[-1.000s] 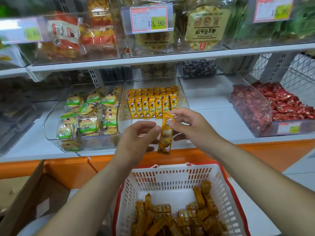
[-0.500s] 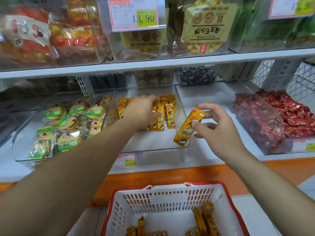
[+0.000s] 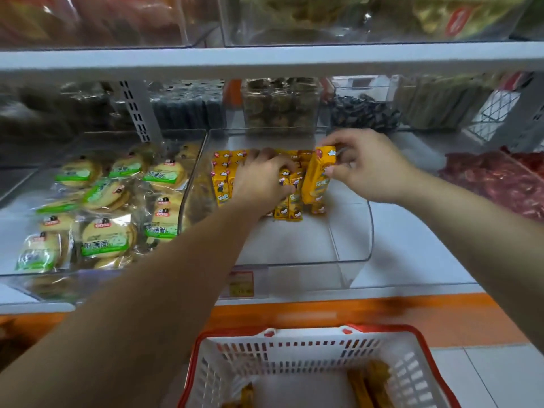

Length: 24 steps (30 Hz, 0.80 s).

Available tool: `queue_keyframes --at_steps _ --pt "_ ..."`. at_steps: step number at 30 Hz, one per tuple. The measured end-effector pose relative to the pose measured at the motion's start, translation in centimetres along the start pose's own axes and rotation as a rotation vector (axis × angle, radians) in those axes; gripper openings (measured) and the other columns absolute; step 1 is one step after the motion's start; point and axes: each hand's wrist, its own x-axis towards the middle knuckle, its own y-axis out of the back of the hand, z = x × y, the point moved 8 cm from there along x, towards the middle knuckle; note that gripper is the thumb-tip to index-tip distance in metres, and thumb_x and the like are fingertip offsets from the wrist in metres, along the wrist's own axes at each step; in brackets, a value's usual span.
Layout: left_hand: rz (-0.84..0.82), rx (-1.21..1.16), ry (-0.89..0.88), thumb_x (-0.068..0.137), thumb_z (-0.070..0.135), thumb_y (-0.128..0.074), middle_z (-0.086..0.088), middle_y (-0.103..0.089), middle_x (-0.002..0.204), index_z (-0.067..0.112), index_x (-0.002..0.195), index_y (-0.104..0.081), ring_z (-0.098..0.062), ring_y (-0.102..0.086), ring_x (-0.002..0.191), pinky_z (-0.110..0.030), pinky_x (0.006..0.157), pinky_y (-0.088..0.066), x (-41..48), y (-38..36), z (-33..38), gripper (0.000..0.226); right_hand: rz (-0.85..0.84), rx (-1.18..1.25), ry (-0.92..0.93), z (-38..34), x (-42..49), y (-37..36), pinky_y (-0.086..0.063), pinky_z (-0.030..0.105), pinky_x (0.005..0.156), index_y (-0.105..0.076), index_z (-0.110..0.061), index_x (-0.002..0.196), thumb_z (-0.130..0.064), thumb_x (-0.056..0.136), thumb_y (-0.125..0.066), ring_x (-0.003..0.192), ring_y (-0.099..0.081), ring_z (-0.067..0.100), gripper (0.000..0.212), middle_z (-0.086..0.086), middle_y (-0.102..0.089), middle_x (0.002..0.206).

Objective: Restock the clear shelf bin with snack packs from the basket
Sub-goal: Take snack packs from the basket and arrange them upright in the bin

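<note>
Now we see both hands inside the clear shelf bin (image 3: 350,260), a glossy hard-plastic tub with rounded corners. The right hand (image 3: 372,167) pinches one yellow snack pack (image 3: 316,179), a slim foil sachet, upright and slightly tilted at the right end of the row of packs (image 3: 225,179) standing against the back wall. The left hand (image 3: 263,181) lies palm-down over the middle of that row, fingers curled onto the packs; we cannot tell whether it grips any, since the hand covers them. The front half of the bin floor is bare, with open room up to its low front lip. Below, the white slotted basket (image 3: 294,353) with its red rim is cut off by the frame edge, a few brownish-yellow packs, perhaps the same kind, showing blurred inside. Left of the bin, crinkly green-labelled biscuit packs (image 3: 106,235) fill a neighbouring tub.
</note>
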Motion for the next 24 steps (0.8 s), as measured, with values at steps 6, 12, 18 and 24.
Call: queue_keyframes --at_steps 6,12,18,24 --pt "0.003 -0.071 0.041 0.080 0.039 -0.081 0.000 -0.059 0.139 0.036 0.113 -0.071 -0.028 -0.044 0.134 -0.042 0.107 -0.037 0.0 0.0 -1.0 0.034 -0.165 -0.327 0.001 0.7 4.4 -2.1 -0.044 0.023 0.084 -0.061 -0.021 0.127 -0.013 0.089 -0.072 0.095 -0.059 0.013 0.041 0.001 -0.065 0.119" --pt "0.015 -0.082 0.063 0.082 0.042 -0.080 0.001 -0.058 0.140 0.038 0.115 -0.070 -0.026 -0.043 0.134 -0.040 0.108 -0.035 -0.1 -0.2 -1.0 0.035 -0.179 -0.523 -0.026 2.1 5.4 -2.3 -0.049 0.033 0.089 -0.057 -0.023 0.131 -0.025 0.090 -0.071 0.106 -0.059 0.021 0.044 0.004 -0.063 0.122" --pt "0.023 -0.096 0.076 0.083 0.041 -0.080 0.001 -0.058 0.140 0.037 0.116 -0.068 -0.027 -0.043 0.135 -0.042 0.109 -0.036 -0.2 -0.3 -1.0 0.035 -0.188 -0.655 -0.048 2.0 6.0 -2.5 -0.054 0.038 0.085 -0.057 -0.026 0.126 -0.035 0.088 -0.071 0.100 -0.059 0.023 0.042 0.005 -0.062 0.121" --pt "0.046 -0.062 0.054 0.083 0.042 -0.079 0.001 -0.061 0.134 0.034 0.118 -0.067 -0.026 -0.046 0.131 -0.041 0.106 -0.039 -0.1 -0.5 -0.9 0.038 -0.340 -0.868 -0.067 2.1 7.3 -4.8 -0.054 0.032 0.074 -0.066 -0.021 0.114 -0.044 0.081 -0.077 0.089 -0.060 0.022 0.042 0.004 -0.065 0.110"
